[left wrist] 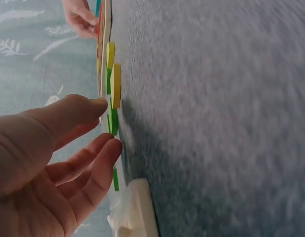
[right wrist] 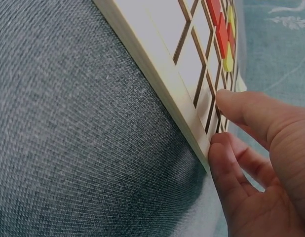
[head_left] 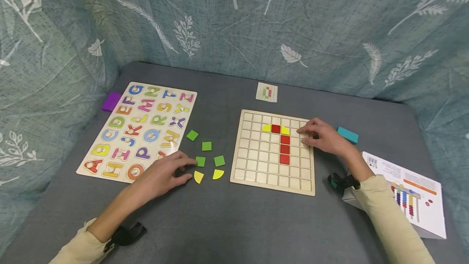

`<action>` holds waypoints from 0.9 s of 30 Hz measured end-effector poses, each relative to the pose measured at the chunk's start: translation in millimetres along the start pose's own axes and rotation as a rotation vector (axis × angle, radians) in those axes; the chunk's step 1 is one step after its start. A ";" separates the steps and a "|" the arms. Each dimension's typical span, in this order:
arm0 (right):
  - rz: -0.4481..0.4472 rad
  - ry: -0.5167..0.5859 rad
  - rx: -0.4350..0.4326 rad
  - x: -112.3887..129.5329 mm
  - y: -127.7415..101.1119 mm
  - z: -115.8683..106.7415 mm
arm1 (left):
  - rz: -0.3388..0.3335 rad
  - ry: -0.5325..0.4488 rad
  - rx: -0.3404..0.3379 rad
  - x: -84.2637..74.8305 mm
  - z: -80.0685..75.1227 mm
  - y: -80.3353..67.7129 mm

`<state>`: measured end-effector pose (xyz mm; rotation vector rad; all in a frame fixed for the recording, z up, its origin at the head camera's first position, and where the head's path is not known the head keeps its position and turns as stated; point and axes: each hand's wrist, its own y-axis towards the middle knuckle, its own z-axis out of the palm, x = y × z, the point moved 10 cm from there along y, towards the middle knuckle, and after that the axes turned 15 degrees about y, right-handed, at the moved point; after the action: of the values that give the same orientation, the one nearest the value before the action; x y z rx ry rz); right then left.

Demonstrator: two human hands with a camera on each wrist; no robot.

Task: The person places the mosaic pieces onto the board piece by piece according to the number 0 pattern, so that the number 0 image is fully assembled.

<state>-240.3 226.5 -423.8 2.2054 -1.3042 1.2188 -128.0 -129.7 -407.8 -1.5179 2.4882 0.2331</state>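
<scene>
My left hand (head_left: 163,173) reaches in beside several loose tiles, its fingertips right at a green square tile (head_left: 200,161) and its thumb apart from them. Near the thumb lies a yellow quarter-round tile (head_left: 198,177), with another yellow quarter-round (head_left: 218,174) to its right. Over the right edge of a wooden grid board (head_left: 256,176) is my right hand (head_left: 322,135), thumb and fingers loosely bent with nothing seen between them. Set in the board are red square tiles (head_left: 284,149) in a column, plus one red square (head_left: 276,128) between two yellow quarter-rounds (head_left: 266,127).
A wooden alphabet puzzle (head_left: 126,123) lies at the left, a purple block (head_left: 111,102) beside it. Behind the grid board is a small pattern card (head_left: 266,92). A teal block (head_left: 347,135) and a white box (head_left: 403,192) stand on the right. Patterned cloth (head_left: 220,23) hangs behind.
</scene>
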 end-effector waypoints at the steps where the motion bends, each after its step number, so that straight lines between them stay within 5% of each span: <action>1: -0.005 0.000 0.001 0.9 0.0 0.1 | 0.007 -0.001 -0.002 -1.8 0.7 0.2; 18: -0.001 0.013 0.003 2.2 0.4 -0.9 | 0.067 0.047 -0.008 -18.4 0.4 2.5; 27: -0.006 0.012 0.000 0.2 0.3 -0.4 | 0.151 0.076 -0.022 -44.1 1.8 11.4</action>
<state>-240.7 226.4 -423.4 2.1973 -1.2925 1.2280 -118.5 -86.3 -397.6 -1.3727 2.6717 0.2327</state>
